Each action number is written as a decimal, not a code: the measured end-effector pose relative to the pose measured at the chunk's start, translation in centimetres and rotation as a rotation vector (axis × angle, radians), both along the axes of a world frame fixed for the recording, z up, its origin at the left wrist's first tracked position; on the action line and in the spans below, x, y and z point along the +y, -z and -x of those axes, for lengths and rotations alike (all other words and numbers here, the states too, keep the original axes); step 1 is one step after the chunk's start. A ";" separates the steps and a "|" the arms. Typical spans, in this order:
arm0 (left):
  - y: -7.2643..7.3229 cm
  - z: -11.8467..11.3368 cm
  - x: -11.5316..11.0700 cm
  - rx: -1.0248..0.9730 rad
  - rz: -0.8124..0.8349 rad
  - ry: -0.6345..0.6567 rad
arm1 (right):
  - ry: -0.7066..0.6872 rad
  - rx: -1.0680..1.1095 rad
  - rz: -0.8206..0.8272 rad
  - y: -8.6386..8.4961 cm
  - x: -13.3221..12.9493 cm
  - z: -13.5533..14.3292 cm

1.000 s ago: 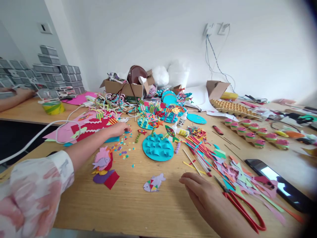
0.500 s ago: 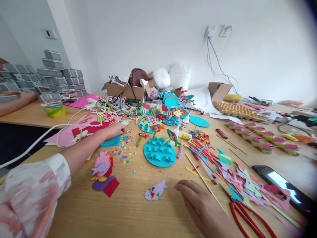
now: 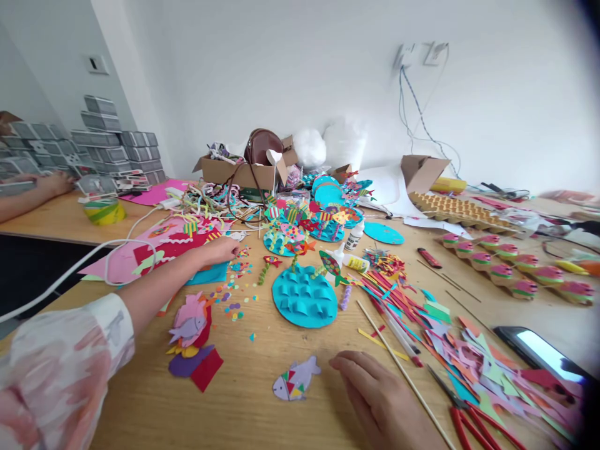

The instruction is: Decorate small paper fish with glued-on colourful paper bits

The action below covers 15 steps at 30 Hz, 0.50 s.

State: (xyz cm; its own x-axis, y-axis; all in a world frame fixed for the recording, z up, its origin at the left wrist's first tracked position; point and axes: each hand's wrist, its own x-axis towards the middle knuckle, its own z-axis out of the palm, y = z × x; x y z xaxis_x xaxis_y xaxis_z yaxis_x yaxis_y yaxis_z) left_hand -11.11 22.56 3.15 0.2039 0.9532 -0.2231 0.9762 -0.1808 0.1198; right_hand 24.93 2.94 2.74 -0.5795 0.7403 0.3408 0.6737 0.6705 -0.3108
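Observation:
My left hand (image 3: 222,250) reaches over the small paper pieces (image 3: 240,265) at the left, fingers pressed together; what they hold, if anything, is too small to tell. My right hand (image 3: 375,394) rests on the table with fingers together and slightly curled, and no object shows in it. Just left of it lies a lilac paper fish (image 3: 296,379) with red, green and yellow triangles on its body. A blue paper disc (image 3: 304,297) with raised loops sits beyond the fish. Cut fish shapes (image 3: 191,322) and purple and red paper (image 3: 207,370) lie at the left.
Red scissors (image 3: 469,412), a wooden stick (image 3: 403,372) and paper strips (image 3: 492,369) lie at the right. Glue bottles (image 3: 355,235) stand and lie behind the disc. Another person's hand (image 3: 55,184) is at far left near grey boxes (image 3: 100,137).
The view has shifted slightly, so the table items sit a little lower and farther right. Both of my hands stay in nearly the same places.

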 end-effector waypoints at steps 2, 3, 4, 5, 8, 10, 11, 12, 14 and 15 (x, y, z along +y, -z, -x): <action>-0.2 0.3 0.1 -0.045 0.005 -0.010 | 0.001 0.009 -0.020 0.0 0.1 0.0; -0.3 0.4 0.1 -0.073 0.008 -0.013 | -0.003 0.017 -0.039 0.0 0.2 0.0; -0.4 0.6 0.2 -0.104 0.011 -0.015 | -0.006 0.026 -0.059 0.1 0.4 -0.1; -0.6 0.9 0.2 -0.138 0.015 -0.017 | -0.008 0.036 -0.076 0.1 0.5 -0.2; -0.8 1.2 0.2 -0.263 0.028 -0.032 | 0.004 0.055 -0.094 0.4 0.9 -0.5; -0.9 1.2 0.0 -0.359 0.041 -0.046 | 0.015 0.053 -0.076 0.8 1.0 -0.7; -0.9 1.1 -0.1 -0.406 0.048 -0.052 | 0.019 0.053 -0.065 0.9 1.1 -0.8; -0.9 0.9 -0.3 -0.452 0.056 -0.058 | 0.022 0.053 -0.052 1.1 1.1 -0.9; -1.1 0.6 -0.7 -0.534 0.069 -0.069 | 0.023 0.062 -0.023 1.2 1.1 -1.0; -1.2 0.5 -1.0 -0.571 0.074 -0.075 | 0.018 0.069 -0.005 1.1 1.1 -1.0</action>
State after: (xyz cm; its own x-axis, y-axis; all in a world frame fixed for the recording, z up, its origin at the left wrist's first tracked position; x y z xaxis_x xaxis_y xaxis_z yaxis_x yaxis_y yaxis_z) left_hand -11.61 21.57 4.32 0.2439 0.9558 -0.1640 0.7632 -0.0848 0.6406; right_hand 25.95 4.05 1.63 -0.5409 0.7488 0.3831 0.6631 0.6598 -0.3535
